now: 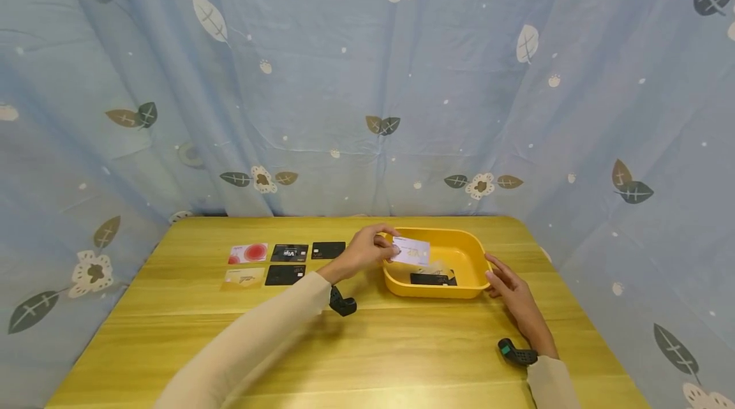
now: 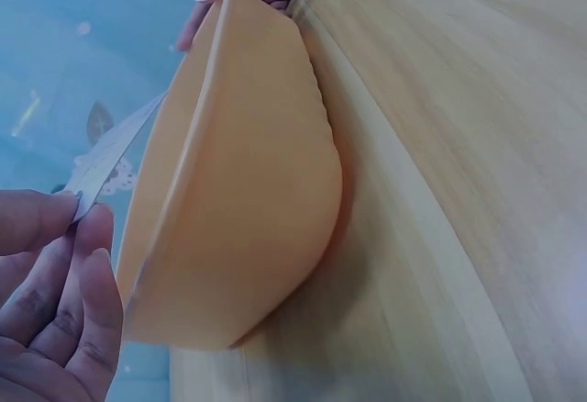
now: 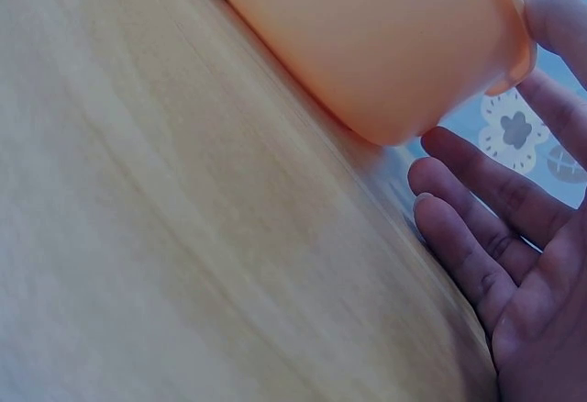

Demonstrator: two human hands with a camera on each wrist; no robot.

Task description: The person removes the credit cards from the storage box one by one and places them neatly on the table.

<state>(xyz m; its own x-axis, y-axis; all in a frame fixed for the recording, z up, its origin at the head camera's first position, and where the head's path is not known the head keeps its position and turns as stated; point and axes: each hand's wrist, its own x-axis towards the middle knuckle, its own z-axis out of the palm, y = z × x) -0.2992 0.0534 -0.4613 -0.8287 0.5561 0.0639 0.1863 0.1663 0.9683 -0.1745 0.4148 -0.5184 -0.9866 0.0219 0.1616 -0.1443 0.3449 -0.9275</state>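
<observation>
In the head view my left hand (image 1: 363, 251) pinches a white VIP card (image 1: 411, 251) between thumb and fingers. The card hangs over the left part of a yellow plastic basin (image 1: 397, 290), seen edge-on in the left wrist view. At the basin's right end, my right hand (image 1: 513, 291) holds the rim with thumb and forefinger; its other fingers (image 3: 463, 251) spread loosely beside the outer wall. Inside the basin lie a black card (image 1: 427, 279) and a pale see-through card (image 1: 438, 268), partly overlapping.
Left of the basin, cards lie in two rows: a pink-and-red card (image 1: 248, 253), a black VIP card (image 1: 289, 252), a plain dark card (image 1: 328, 250), a gold-toned card (image 1: 244, 278) and another black card (image 1: 285, 275). A patterned blue curtain (image 1: 356, 77) hangs behind the wooden table (image 1: 402, 358).
</observation>
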